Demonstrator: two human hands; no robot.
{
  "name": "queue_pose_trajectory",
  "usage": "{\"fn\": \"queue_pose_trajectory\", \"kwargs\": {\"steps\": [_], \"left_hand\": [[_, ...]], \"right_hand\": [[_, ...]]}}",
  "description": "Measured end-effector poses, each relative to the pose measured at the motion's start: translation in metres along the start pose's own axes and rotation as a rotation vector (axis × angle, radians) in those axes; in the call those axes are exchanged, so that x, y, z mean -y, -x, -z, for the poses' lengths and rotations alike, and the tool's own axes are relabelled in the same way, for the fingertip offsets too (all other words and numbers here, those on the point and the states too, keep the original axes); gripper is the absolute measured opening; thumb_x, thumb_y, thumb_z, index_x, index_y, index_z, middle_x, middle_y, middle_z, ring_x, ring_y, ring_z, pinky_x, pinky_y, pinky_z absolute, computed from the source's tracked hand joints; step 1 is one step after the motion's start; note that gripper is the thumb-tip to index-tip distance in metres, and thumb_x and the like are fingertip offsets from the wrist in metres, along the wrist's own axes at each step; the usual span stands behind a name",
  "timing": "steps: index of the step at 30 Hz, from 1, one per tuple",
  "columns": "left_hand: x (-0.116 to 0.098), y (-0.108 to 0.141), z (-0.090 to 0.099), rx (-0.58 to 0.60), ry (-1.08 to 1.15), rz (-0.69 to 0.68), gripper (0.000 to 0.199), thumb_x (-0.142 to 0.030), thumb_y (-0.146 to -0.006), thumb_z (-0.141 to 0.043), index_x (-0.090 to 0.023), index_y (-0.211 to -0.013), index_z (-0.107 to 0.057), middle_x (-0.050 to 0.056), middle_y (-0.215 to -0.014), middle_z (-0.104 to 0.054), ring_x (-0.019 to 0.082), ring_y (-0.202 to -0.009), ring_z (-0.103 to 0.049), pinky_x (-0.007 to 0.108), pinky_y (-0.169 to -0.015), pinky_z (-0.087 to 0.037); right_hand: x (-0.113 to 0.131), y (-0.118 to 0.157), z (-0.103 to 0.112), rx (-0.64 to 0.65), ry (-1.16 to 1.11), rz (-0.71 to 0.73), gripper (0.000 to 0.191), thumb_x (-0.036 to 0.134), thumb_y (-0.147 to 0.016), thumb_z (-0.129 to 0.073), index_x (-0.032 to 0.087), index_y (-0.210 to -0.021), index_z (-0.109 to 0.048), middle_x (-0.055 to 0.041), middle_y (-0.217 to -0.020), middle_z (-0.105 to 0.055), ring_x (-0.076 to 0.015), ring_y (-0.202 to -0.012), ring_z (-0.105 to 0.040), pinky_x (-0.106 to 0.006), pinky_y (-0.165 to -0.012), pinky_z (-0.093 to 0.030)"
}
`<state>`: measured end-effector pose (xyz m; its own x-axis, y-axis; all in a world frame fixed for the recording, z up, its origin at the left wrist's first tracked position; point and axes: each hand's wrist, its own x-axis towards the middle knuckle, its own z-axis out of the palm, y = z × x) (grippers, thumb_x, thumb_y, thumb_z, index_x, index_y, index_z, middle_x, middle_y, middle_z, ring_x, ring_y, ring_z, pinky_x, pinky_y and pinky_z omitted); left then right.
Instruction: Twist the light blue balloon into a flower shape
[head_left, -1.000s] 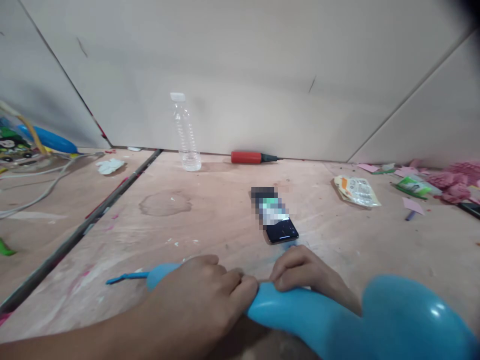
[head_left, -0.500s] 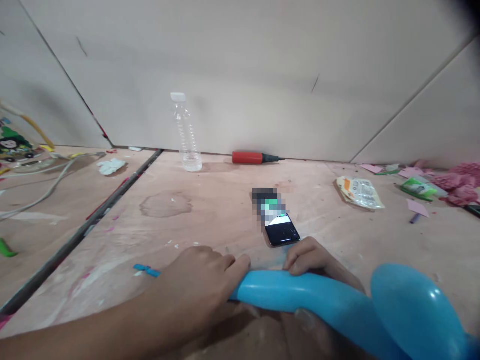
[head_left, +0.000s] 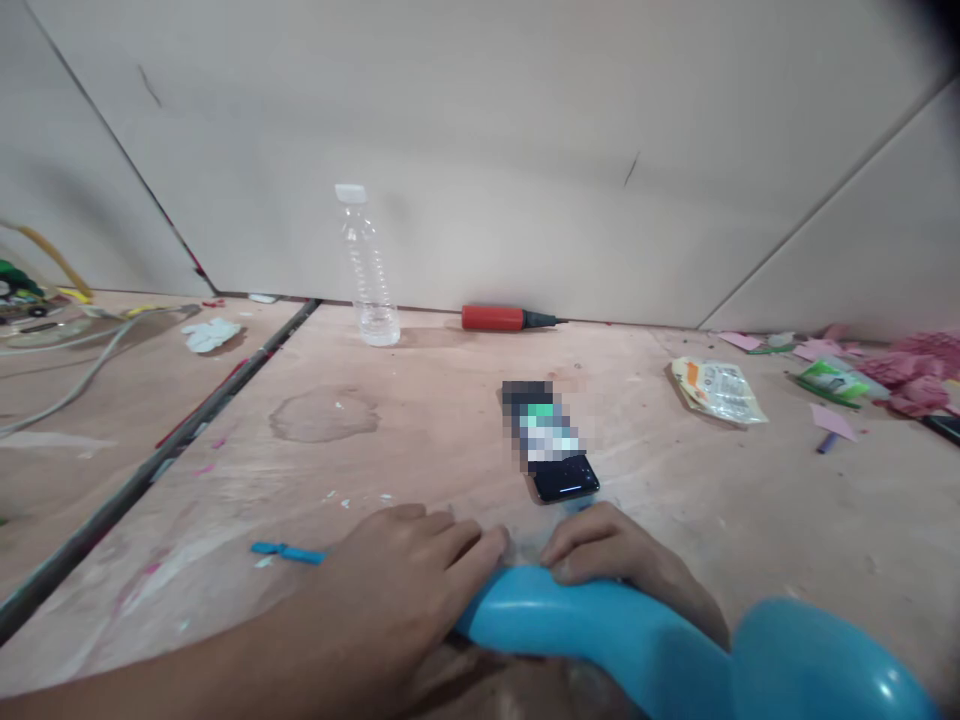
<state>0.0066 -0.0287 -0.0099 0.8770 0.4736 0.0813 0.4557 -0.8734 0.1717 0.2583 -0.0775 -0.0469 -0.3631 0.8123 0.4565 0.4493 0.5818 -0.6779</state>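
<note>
A long, inflated blue balloon [head_left: 570,612] runs from the lower middle to the lower right, where part of it folds back into a rounded loop. My left hand [head_left: 412,580] is closed round its left end, and a thin, uninflated blue tail [head_left: 296,553] sticks out to the left of that hand. Further right, my right hand [head_left: 622,555] grips the balloon from above, with a thumb partly seen below it. Beyond my right hand a black phone [head_left: 566,480] lies on the wooden surface, its screen lit and partly blurred.
Near the wall stand a clear plastic bottle [head_left: 371,290] and, lying down, a red hand pump [head_left: 493,318]. Rightward are a plastic packet [head_left: 720,390], a green wrapper [head_left: 832,380] and pink crumpled paper [head_left: 911,370]. White tissue [head_left: 211,335] and cables [head_left: 97,370] lie left.
My right hand has slid left along the balloon, closer to my left hand. The balloon's looped part sits lower, and more of the tail shows at the left.
</note>
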Motion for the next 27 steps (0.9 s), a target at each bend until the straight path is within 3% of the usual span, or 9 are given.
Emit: {"fn": "queue_pose_trajectory", "kwargs": {"steps": [4,9,12,16,20,23,27], "left_hand": [[0.003,0.001,0.000,0.032,-0.007,0.014,0.036,-0.057,-0.099,-0.056,-0.022,-0.111,-0.056,0.005,-0.092,-0.075,0.026,-0.073,-0.070,0.035,-0.062,-0.047],[0.009,0.002,0.001,-0.022,-0.038,0.103,0.010,-0.033,-0.099,-0.057,-0.023,-0.100,-0.055,0.004,-0.086,-0.073,0.028,-0.072,-0.072,0.035,-0.060,-0.047],[0.009,0.001,0.002,0.007,-0.039,0.092,0.011,-0.031,-0.098,-0.059,-0.023,-0.095,-0.052,0.002,-0.083,-0.073,0.027,-0.067,-0.071,0.033,-0.057,-0.045],[0.008,0.001,0.002,0.039,-0.034,0.043,0.008,-0.029,-0.097,-0.057,-0.024,-0.092,-0.053,0.001,-0.081,-0.075,0.025,-0.064,-0.071,0.032,-0.054,-0.043],[0.010,0.005,-0.003,-0.039,-0.050,-0.032,0.006,-0.017,-0.093,-0.053,-0.023,-0.093,-0.055,-0.001,-0.074,-0.073,0.022,-0.055,-0.065,0.031,-0.050,-0.037],[0.011,0.006,-0.008,-0.104,-0.040,-0.087,0.014,-0.011,-0.092,-0.050,-0.023,-0.098,-0.056,-0.001,-0.081,-0.074,0.022,-0.061,-0.066,0.032,-0.054,-0.040],[0.010,0.004,-0.009,-0.115,-0.078,-0.063,0.016,-0.010,-0.085,-0.053,-0.022,-0.095,-0.057,0.001,-0.086,-0.075,0.023,-0.068,-0.067,0.034,-0.059,-0.044]], "right_hand": [[-0.013,-0.010,0.011,0.064,-0.048,-0.016,0.016,0.043,-0.093,-0.068,0.037,-0.106,-0.075,-0.0042,-0.097,-0.076,-0.0275,-0.091,-0.076,-0.042,-0.082,-0.066],[-0.045,-0.035,0.028,0.155,-0.103,0.008,0.020,0.055,-0.083,-0.078,0.035,-0.081,-0.075,-0.0032,-0.079,-0.074,-0.0256,-0.070,-0.074,-0.039,-0.063,-0.064],[-0.050,-0.038,0.031,0.166,-0.121,0.030,0.026,0.061,-0.082,-0.078,0.035,-0.080,-0.075,-0.0027,-0.076,-0.073,-0.0245,-0.067,-0.072,-0.037,-0.059,-0.061],[-0.034,-0.023,0.034,0.089,-0.126,0.049,0.027,0.061,-0.092,-0.067,0.035,-0.092,-0.074,-0.0044,-0.086,-0.074,-0.0241,-0.075,-0.074,-0.037,-0.066,-0.063],[-0.008,-0.008,0.039,-0.015,-0.100,0.052,0.021,0.047,-0.105,-0.054,0.033,-0.111,-0.068,-0.0071,-0.101,-0.073,-0.0237,-0.093,-0.075,-0.039,-0.081,-0.065],[0.007,-0.004,0.038,-0.037,-0.071,0.060,0.021,0.040,-0.109,-0.047,0.032,-0.114,-0.066,-0.0065,-0.102,-0.071,-0.0208,-0.096,-0.074,-0.035,-0.084,-0.065],[0.014,-0.004,0.031,-0.033,-0.033,0.081,0.018,0.036,-0.108,-0.049,0.030,-0.112,-0.066,-0.0051,-0.102,-0.071,-0.0192,-0.092,-0.074,-0.034,-0.084,-0.065]]}}
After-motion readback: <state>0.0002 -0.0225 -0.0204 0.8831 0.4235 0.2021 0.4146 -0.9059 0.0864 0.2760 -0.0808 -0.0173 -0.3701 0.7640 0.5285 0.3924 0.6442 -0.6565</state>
